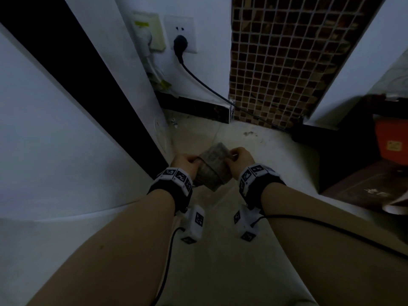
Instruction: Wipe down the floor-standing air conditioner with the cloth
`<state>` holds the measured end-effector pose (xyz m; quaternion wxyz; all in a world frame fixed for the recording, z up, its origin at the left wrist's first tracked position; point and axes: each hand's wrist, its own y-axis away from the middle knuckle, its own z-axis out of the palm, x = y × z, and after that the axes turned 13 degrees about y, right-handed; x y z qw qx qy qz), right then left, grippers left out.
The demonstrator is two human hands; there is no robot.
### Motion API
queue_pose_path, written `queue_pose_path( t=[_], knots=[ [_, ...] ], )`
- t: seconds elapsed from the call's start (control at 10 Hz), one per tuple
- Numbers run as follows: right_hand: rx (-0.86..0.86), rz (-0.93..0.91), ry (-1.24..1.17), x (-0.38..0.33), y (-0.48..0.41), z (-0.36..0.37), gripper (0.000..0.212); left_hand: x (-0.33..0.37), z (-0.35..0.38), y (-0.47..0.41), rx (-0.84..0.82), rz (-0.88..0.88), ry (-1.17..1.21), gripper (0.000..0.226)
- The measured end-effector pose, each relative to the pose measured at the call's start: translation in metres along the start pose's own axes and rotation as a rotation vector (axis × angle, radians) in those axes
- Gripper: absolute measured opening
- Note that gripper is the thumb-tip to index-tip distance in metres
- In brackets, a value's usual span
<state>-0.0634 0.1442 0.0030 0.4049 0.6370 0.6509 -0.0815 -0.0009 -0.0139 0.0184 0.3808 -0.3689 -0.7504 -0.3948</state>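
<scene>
1. The cloth [213,166] is folded thick and held just right of the air conditioner [55,129].
2. It looks soft, light and floppy, so the folded edges are the best place to hold.
3. The left hand [184,164] and right hand [239,161] each keep a grip on one side.
4. A black plug [180,44] sits in the wall past the air conditioner.

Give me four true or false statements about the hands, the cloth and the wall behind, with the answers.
1. Both the left hand and the right hand hold the cloth. True.
2. The cloth is pressed against the air conditioner. False: it is held clear of it, folded.
3. A black plug sits in a wall socket. True.
4. The mosaic tiles lie left of the air conditioner. False: they lie to its right.
</scene>
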Motion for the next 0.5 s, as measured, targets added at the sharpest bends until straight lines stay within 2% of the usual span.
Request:
queue_pose_path(
  t=[0.4, 0.5],
  knots=[
    [-0.177, 0.053, 0.239, 0.026, -0.029, 0.033, 0.033, -0.037, 0.011, -0.020, -0.126, -0.232, -0.060, 0.034],
    [-0.203, 0.085, 0.245, 0.025, -0.031, 0.033, 0.038, -0.035, 0.012, -0.021, -0.077, -0.256, -0.103, 0.036]
  ],
)
